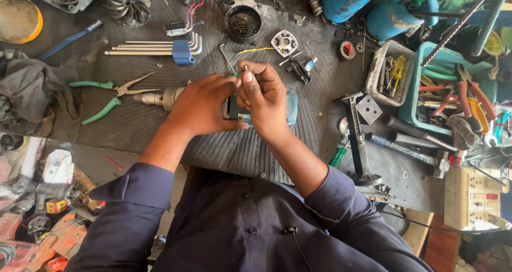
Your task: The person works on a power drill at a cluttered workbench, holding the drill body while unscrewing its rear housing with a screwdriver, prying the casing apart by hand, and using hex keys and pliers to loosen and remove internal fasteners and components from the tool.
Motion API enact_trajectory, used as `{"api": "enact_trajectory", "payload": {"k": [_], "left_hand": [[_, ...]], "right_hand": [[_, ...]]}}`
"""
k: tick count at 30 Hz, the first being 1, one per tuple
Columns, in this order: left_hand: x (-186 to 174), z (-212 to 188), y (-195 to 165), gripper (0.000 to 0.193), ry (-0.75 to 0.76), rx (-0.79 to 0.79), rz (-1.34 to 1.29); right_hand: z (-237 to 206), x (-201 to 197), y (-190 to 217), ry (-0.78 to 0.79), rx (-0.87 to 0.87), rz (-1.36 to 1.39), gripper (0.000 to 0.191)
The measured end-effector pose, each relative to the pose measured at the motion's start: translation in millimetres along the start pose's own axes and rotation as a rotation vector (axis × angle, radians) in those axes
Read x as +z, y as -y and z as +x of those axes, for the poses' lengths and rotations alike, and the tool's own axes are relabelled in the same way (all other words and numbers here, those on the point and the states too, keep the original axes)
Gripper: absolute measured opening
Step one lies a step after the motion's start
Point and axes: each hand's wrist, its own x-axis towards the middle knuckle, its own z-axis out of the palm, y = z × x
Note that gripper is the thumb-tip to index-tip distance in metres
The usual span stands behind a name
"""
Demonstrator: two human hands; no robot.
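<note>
The desk (133, 122) is covered by a dark ribbed rubber mat, crowded with green-handled pliers (104, 96), a blue-held hex key set (160, 48), a black cup of screws (243, 22) and a teal tray of tools (426, 90) at the right. The left hand (200, 106) is curled closed over the body of a power drill (165, 97), which lies on the mat at centre with its metal chuck pointing left. The right hand (264, 98) touches the left, its fingers pinched around a thin metal-tipped tool (246, 68); the tool's lower part is hidden.

Both hands cover most of the power tool (160, 97), whose middle stays hidden
</note>
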Motion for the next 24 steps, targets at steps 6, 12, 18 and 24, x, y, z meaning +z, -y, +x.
{"api": "enact_trajectory", "payload": {"k": [6,12,18,24], "left_hand": [[2,0,4,0.085,0.035,-0.031,-0.012],[-1,7,13,0.091,0.045,0.021,-0.126],[-8,16,15,0.08,0.126,0.031,-0.164],[-12,25,13,0.075,0.276,-0.097,-0.108]], "right_hand": [[8,2,-2,0.009,0.002,0.012,0.023],[9,2,-3,0.018,-0.13,-0.102,0.021],[19,9,-4,-0.103,-0.122,-0.062,0.019],[16,23,-7,-0.07,-0.191,-0.165,0.019]]}}
